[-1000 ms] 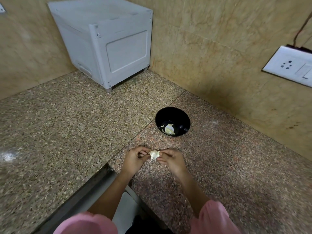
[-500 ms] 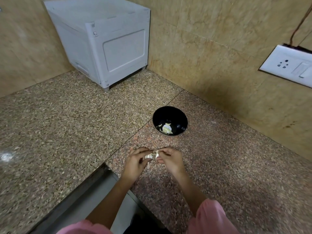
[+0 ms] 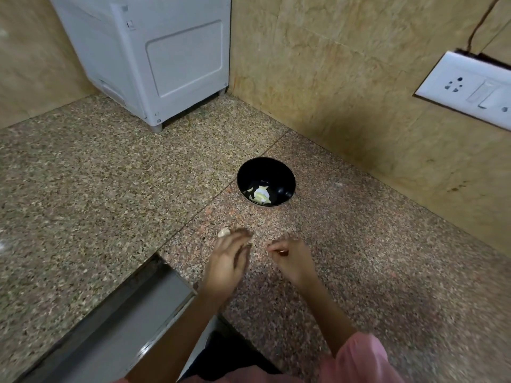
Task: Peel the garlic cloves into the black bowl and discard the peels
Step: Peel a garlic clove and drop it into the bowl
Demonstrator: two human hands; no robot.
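The black bowl (image 3: 287,175) stands on the granite counter near the right wall, with peeled garlic pieces (image 3: 260,195) in its bottom. Below it my two hands are apart over the counter. My left hand (image 3: 228,261) is motion-blurred and holds a pale garlic clove (image 3: 224,232) at its fingertips. My right hand (image 3: 293,261) has its fingers curled and pinches what looks like a small scrap of peel (image 3: 282,252).
A white box-shaped appliance (image 3: 154,56) stands in the back corner. A white socket and switch plate (image 3: 470,89) is on the right wall. A steel sink edge (image 3: 132,313) runs along the counter's near left side.
My hands, joined around the clove before, have pulled apart. The left keeps the clove and has moved left. The right has drawn away to the right.
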